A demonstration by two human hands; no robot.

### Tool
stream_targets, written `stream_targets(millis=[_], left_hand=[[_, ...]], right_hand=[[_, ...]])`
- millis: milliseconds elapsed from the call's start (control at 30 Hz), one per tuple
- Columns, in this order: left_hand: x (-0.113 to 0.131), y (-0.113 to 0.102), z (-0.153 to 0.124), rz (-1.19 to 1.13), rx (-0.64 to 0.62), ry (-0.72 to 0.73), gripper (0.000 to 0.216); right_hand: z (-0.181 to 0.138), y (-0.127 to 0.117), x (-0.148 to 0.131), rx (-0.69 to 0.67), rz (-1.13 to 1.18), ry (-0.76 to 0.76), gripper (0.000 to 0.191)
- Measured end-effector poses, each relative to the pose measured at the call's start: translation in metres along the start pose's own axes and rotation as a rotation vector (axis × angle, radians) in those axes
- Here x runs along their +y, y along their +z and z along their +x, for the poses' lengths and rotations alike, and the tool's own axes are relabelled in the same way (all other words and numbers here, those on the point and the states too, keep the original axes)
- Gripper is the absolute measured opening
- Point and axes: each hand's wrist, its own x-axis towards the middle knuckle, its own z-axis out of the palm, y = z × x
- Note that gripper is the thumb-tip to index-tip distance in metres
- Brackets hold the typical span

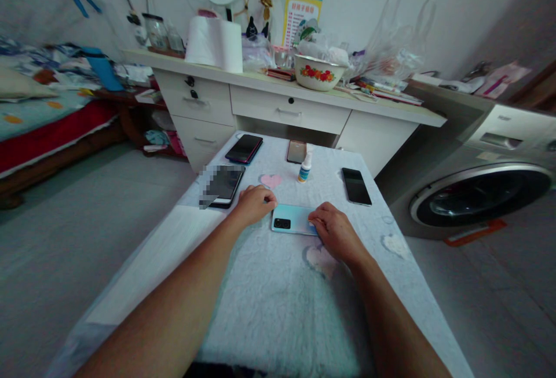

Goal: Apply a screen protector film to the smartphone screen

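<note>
You steady the pale blue phone [292,219], back-up on the white cloth [278,314], left hand [255,204] curled closed at its camera end, right hand [335,232] lying flat-fingered on top; lifting it needs an edge grip

A light blue phone [293,219] lies flat and face down on the table [269,297], its dark camera strip at the left end.

The middle phone [293,219] lies on the table [260,320], with the left hand [254,204] at its left end and the right hand [334,230] on its right end. Just behind it stands a bottle [304,168]. A far phone [296,151] lies behind that. To its left lies a near-left phone [223,186], with a far-left phone [244,148] further back. A right phone [356,186] lies behind and to its right.
</note>
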Motion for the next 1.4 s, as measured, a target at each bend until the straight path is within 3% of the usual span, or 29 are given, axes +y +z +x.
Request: stream_targets(millis=[233,533,1400], left_hand=[[0.002,-0.001,-0.001,-0.001,-0.008,-0.002,0.018],[-0.001,0.000,0.000,-0.021,0.003,0.005,0.018],[0.000,-0.001,0.000,-0.006,-0.003,-0.003,0.018]], right_hand=[[-0.002,-0.001,0.005,0.013,-0.015,-0.007,0.021],[-0.004,-0.009,0.013,0.030,-0.087,0.090,0.024],[0.000,0.000,0.000,0.026,0.015,0.028,0.018]])
